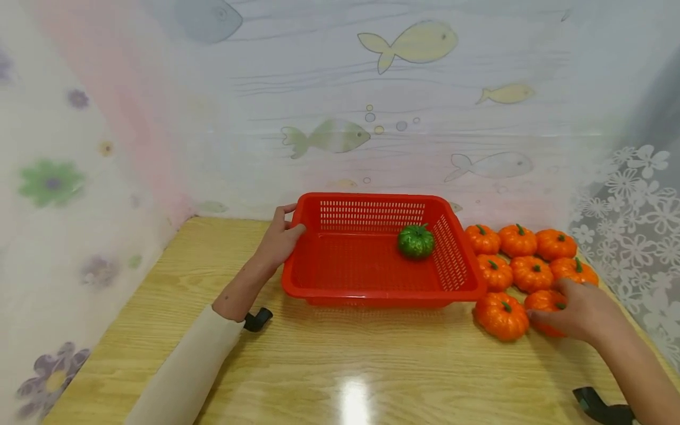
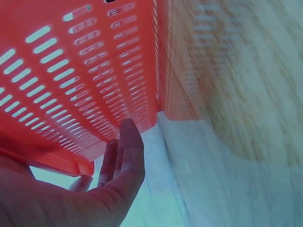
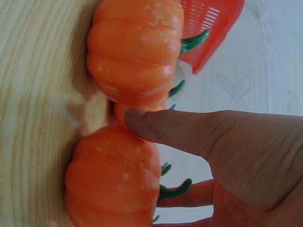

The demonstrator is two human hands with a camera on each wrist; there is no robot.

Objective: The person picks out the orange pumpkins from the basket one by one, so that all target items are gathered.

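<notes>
A red plastic basket (image 1: 382,294) with slotted walls stands on the table, and one green toy pumpkin (image 1: 416,243) lies inside at its right. My left hand (image 1: 278,241) grips the basket's left rim, thumb over the edge and fingers along the outer wall (image 2: 90,71). Over on the right, my right hand (image 1: 587,310) has its thumb and fingers around an orange toy pumpkin (image 1: 543,300) in the front row. In the right wrist view the thumb (image 3: 165,130) reaches between this pumpkin (image 3: 111,177) and its neighbour (image 3: 135,52).
Several more orange pumpkins (image 1: 531,273) sit in rows right of the basket, close to its wall. A patterned curtain wall (image 1: 329,171) borders the back of the wooden table (image 1: 319,360). Dark wrist-camera pieces show by the left (image 1: 258,319) and right (image 1: 600,406) forearms.
</notes>
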